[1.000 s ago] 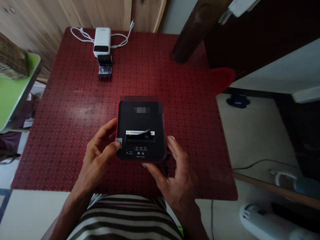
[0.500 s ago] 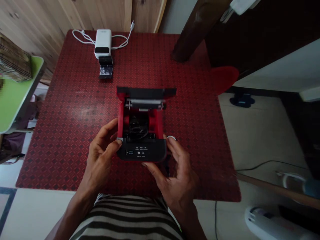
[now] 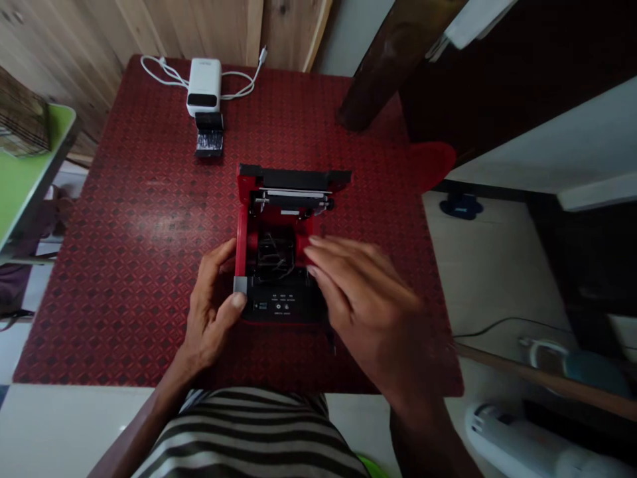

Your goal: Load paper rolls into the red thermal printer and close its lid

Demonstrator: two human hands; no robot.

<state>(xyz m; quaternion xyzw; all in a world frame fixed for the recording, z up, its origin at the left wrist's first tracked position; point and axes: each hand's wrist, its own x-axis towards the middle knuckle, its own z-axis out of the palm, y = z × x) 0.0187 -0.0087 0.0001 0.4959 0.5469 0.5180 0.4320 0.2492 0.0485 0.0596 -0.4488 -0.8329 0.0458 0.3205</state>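
A black and red thermal receipt printer (image 3: 281,302) sits on the table with its black lid (image 3: 293,178) tipped open at the far side. The red paper bay (image 3: 273,255) is exposed and holds no visible paper roll, only some dark wires or scraps. My left hand (image 3: 212,299) grips the printer's near left corner, its thumb by a grey tab (image 3: 239,285). Above the bay's right side hovers my right hand (image 3: 363,299), blurred, fingers extended and holding nothing. Its fingertips are close to the red inner wall.
The red patterned tabletop (image 3: 124,265) carries a white power bank (image 3: 204,86) with a white cable (image 3: 164,73) and a black-and-white packet (image 3: 209,136) at the far side. A dark wooden post (image 3: 383,79) rises at the far right. A green table (image 3: 24,146) stands left.
The printer's lid has swung from shut to open, exposing the red bay. My right hand has left the printer's right side and moved over the bay.
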